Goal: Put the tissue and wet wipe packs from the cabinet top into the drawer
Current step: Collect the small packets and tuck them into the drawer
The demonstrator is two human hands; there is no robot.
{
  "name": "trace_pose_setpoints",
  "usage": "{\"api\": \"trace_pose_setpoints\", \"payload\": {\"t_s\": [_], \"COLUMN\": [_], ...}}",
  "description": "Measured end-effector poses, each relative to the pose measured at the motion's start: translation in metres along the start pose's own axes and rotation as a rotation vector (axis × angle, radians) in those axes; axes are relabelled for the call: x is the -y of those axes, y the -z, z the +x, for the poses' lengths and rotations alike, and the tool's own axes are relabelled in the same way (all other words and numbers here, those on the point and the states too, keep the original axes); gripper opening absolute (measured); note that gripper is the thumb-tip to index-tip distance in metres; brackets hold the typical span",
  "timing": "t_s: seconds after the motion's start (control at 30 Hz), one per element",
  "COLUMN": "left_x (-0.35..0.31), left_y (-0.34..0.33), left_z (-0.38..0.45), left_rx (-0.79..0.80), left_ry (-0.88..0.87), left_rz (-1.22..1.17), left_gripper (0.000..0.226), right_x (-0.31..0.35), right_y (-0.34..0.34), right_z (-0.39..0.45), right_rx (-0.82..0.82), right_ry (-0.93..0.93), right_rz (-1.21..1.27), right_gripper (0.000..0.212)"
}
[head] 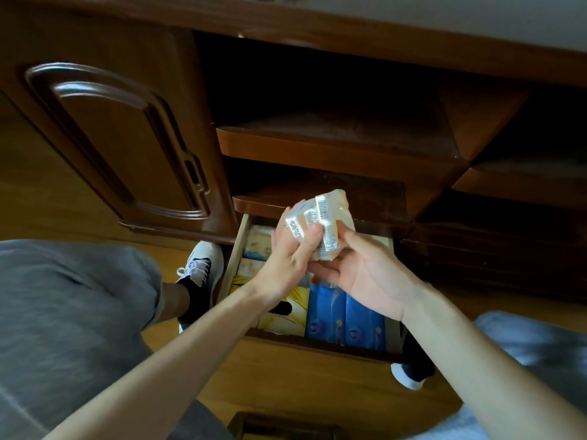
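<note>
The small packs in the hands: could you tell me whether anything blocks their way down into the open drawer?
Nothing visible does. Both hands, left hand and right hand, hold the small packs directly above the open drawer, which already holds blue packs.

Both bare forearms reach forward and converge. The left hand [287, 262] curls its fingers, thumb up; the right hand [365, 274] lies palm-up, fingers curled, beside it.

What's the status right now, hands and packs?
Left hand and right hand both grip a bunch of small tissue packs. Held above the open drawer, already partly filled with blue packs. Nothing blocking the drop.
</note>
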State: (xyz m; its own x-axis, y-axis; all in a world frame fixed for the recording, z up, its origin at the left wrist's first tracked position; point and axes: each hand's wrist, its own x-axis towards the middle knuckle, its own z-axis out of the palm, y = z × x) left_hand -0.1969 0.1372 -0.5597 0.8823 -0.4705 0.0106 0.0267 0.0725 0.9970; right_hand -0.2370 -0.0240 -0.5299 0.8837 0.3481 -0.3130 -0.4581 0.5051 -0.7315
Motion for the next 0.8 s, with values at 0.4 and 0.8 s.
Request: {"api": "trace_pose_setpoints", "payload": {"t_s": [0.4,0.8], "left_x": [0.035,0.094], "left_y": [0.017,0.073], "left_z": [0.003,0.009], "left_rx": [-0.285,-0.697], "left_ry": [0.784,0.813], "left_rz": [-0.562,-0.149], "left_gripper": [0.04,0.034], "right_x": [-0.059,-0.115], "right_y": [0.005,0.088], "right_z": [0.025,0.078], "right_rx": [-0.228,-0.741], "right_ry": [0.039,-0.206], "right_rz": [-1.032,-0.664], "right_gripper": [0.072,0.057]}}
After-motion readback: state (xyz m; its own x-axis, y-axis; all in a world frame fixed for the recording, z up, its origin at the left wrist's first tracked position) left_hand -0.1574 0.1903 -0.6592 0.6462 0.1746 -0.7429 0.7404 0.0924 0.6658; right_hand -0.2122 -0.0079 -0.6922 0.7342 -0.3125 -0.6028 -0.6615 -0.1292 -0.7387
